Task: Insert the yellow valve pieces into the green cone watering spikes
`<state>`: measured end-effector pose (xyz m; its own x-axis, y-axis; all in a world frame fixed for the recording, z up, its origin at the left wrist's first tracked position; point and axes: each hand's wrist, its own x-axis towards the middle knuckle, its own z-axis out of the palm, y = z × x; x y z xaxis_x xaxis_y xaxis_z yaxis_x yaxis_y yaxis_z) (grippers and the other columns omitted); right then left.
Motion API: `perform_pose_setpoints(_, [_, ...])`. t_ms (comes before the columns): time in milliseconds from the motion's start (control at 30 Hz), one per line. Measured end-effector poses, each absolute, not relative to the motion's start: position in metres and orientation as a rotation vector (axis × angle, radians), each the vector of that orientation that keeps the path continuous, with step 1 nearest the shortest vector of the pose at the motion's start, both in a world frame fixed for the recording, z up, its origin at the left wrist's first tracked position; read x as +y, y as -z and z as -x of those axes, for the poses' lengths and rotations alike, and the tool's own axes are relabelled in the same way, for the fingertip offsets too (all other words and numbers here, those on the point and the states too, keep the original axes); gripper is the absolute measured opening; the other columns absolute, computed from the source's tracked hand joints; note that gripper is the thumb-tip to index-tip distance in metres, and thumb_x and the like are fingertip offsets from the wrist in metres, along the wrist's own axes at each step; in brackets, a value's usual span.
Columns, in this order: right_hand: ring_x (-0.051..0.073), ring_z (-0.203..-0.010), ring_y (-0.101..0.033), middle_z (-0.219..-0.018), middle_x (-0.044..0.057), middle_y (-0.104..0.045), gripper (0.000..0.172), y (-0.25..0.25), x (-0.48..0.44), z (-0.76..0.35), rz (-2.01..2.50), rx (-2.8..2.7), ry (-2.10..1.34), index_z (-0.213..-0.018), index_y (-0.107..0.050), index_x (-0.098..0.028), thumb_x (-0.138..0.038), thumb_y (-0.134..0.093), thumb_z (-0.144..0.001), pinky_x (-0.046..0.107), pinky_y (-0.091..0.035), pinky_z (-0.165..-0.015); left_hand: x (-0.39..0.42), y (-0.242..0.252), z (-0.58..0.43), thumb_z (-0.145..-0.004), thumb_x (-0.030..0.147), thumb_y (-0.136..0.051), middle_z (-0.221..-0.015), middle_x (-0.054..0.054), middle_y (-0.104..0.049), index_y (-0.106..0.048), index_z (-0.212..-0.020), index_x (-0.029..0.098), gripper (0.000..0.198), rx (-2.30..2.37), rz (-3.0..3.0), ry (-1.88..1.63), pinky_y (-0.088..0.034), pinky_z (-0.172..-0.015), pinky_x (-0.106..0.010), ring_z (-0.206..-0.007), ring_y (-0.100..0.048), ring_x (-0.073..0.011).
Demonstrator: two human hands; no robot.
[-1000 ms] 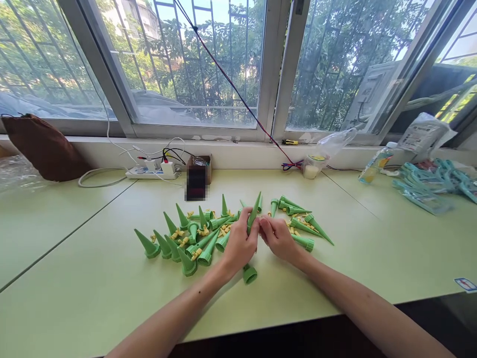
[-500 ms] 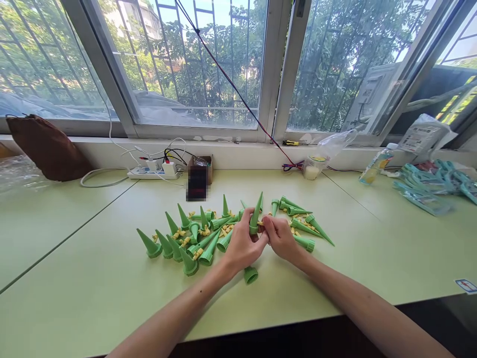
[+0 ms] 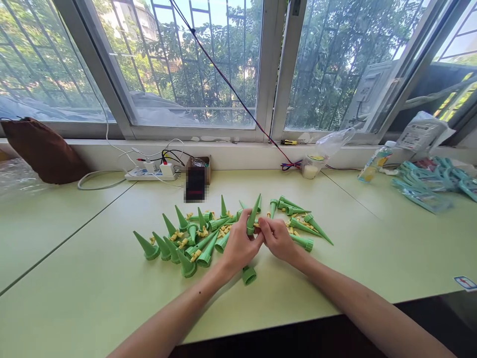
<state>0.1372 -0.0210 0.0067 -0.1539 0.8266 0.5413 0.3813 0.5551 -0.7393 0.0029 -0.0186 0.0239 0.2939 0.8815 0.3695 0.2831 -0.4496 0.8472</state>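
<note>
My left hand [image 3: 240, 243] is closed on a green cone spike [image 3: 253, 216] that points upward. Against the spike's right side, my right hand [image 3: 276, 237] pinches a small yellow piece [image 3: 257, 225], mostly covered by the fingers. More green cones lie around both hands; several stand tip up at the left, such as one green cone [image 3: 146, 247], and others lie on their sides at the right, like another cone [image 3: 319, 229]. Small yellow pieces [image 3: 196, 255] are scattered among them. One cone [image 3: 249, 275] lies below my left wrist.
Along the back of the green table [image 3: 93, 288] are a brown bag [image 3: 44, 151], a power strip [image 3: 151, 174], a small box [image 3: 206, 171], a jar [image 3: 310, 168] and a bottle [image 3: 377, 161]. Teal items [image 3: 434, 181] lie at the right.
The view has shifted slightly. My hands stay together around the upright spike, and my right fingers have moved a little closer over the yellow piece.
</note>
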Motion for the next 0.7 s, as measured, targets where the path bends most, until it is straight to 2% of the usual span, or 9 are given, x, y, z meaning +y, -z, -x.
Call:
perform_pose_setpoints(133, [0.01,-0.047,-0.031,-0.05,-0.004,-0.037,0.05,-0.0077,-0.0224,-0.1354,0.996,-1.773,-0.517,-0.06,-0.034,-0.021,-0.049,-0.029,-0.101,0.026,-0.028,-0.049,-0.0183,-0.0232,-0.0032,-0.078,0.024,-0.058,-0.065,0.007,-0.05,-0.05,-0.109,0.018,0.034,1.053,-1.925,-1.163,-0.034,-0.048,-0.017,-0.047,-0.041,-0.0057])
perform_pose_setpoints(500, [0.011,-0.047,-0.035,-0.05,-0.003,-0.041,0.048,-0.0107,-0.0245,-0.1376,0.978,-1.802,-0.512,-0.061,-0.038,-0.021,-0.044,-0.028,-0.102,0.026,-0.03,-0.05,-0.022,-0.0275,-0.0044,-0.08,0.028,-0.056,-0.06,0.008,-0.05,-0.048,-0.104,0.019,0.027,1.082,-1.989,-1.146,-0.034,-0.049,-0.018,-0.048,-0.041,-0.0072])
perform_pose_setpoints(700, [0.011,-0.049,-0.035,-0.053,-0.002,-0.041,0.045,-0.0145,-0.0257,-0.1385,0.966,-1.809,-0.504,-0.062,-0.038,-0.02,-0.041,-0.031,-0.101,0.026,-0.029,-0.051,-0.0219,-0.0291,-0.0038,-0.078,0.027,-0.056,-0.063,0.007,-0.052,-0.048,-0.101,0.02,0.025,1.073,-2.025,-1.148,-0.035,-0.05,-0.017,-0.05,-0.041,-0.0072])
